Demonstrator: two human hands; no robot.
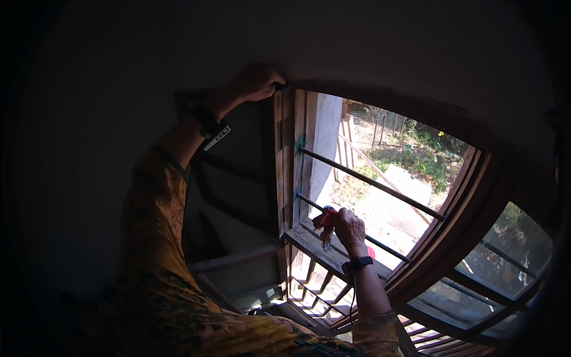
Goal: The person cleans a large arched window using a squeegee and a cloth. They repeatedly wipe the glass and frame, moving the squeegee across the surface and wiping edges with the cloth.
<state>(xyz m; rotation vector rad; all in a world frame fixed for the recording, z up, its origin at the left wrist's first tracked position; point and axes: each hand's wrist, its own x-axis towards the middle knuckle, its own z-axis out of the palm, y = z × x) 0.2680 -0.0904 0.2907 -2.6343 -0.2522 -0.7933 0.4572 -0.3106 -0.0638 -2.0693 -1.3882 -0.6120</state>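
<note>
My left hand (263, 82) is raised to the top corner of a wooden window frame (281, 156), its fingers curled against the dark edge there. Lower down, my right hand (350, 226) is closed on a crumpled red cloth (327, 218), at the lower metal bar (383, 246) across the window opening. Part of the cloth hangs over the bar, above the wooden ledge (323, 250). An upper metal bar (370, 178) spans the opening above my right hand. Both my wrists wear dark bands.
An open glazed casement (232, 178) stands in shadow at the left. Another glazed sash (473, 267) is at the right. Below the ledge are more slats and bars (312, 285). Outside lie sunlit ground, a pale slab (403, 201) and green plants (424, 156).
</note>
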